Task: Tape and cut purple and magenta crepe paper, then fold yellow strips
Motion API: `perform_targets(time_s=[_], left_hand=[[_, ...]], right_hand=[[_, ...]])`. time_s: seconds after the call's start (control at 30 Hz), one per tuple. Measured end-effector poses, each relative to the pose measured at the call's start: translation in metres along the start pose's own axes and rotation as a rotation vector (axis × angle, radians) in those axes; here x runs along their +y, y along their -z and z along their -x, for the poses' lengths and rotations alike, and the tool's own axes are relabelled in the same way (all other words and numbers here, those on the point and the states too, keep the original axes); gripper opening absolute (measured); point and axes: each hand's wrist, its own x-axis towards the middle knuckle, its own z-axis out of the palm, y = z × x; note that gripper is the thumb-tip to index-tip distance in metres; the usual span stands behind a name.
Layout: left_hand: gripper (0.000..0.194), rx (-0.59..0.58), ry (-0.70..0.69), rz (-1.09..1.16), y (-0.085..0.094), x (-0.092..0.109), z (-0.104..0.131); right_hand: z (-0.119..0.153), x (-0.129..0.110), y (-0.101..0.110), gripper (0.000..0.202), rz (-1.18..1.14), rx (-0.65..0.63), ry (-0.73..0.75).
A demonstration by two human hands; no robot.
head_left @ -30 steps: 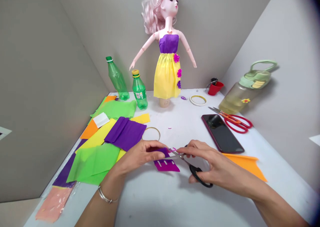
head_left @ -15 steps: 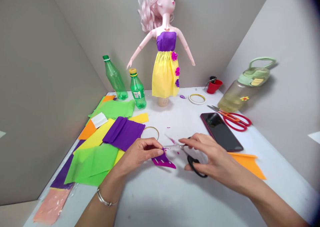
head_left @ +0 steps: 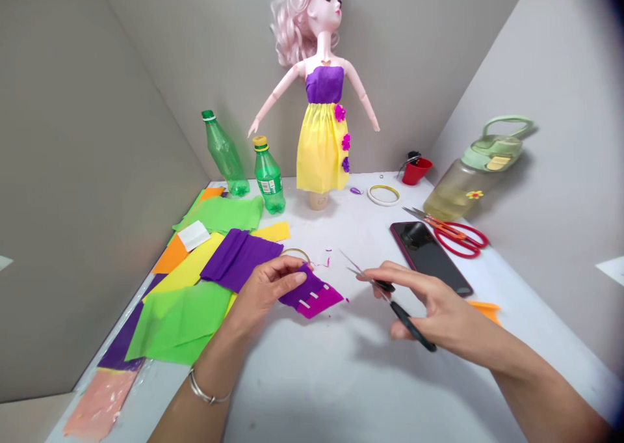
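Between thumb and fingers, my left hand (head_left: pixel 266 290) pinches a piece of purple and magenta crepe paper (head_left: pixel 319 300) with short white strips along it. My right hand (head_left: pixel 422 300) grips black-handled scissors (head_left: pixel 397 309), their blades slightly parted and pointing up and left, away from the paper. Small magenta scraps (head_left: pixel 327 261) lie on the table beyond the paper. Behind my left hand shows part of a tape ring (head_left: pixel 296 253). A doll (head_left: pixel 324 85) in a purple top and yellow skirt with several paper flowers stands at the back.
Coloured crepe sheets (head_left: pixel 170 319) cover the left side. Two green bottles (head_left: pixel 270 183) stand behind them. To the right are a phone (head_left: pixel 431 257), red-handled scissors (head_left: pixel 458 235), a water bottle (head_left: pixel 468 176), a white tape roll (head_left: pixel 383 196) and a red cup (head_left: pixel 416 171).
The scissors have moved right, away from the paper, with my right hand. My left hand has shifted slightly left and up, and more of the paper shows. Magenta scraps now lie behind it.
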Motion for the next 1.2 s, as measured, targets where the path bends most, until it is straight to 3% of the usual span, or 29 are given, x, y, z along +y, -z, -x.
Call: perform_targets(time_s=[0.2,0.5,0.9,1.2], left_hand=[[0.027,-0.014,-0.028,0.038,-0.004,0.003,0.002],[0.025,-0.173,-0.100,-0.042,-0.006,0.001,0.005],[0.037,-0.321,0.001,-0.037,-0.017,-0.005,0.007],[0.036,-0.314,0.013,-0.034,-0.019,-0.005,0.008]], right_hand=[[0.000,-0.004,-0.006,0.052,0.068,-0.110,-0.039],[0.000,-0.003,-0.006,0.050,0.132,-0.188,-0.021],[0.001,-0.009,-0.020,0.052,0.190,-0.107,0.033],[0.002,-0.011,-0.021,0.053,0.218,-0.075,0.031]])
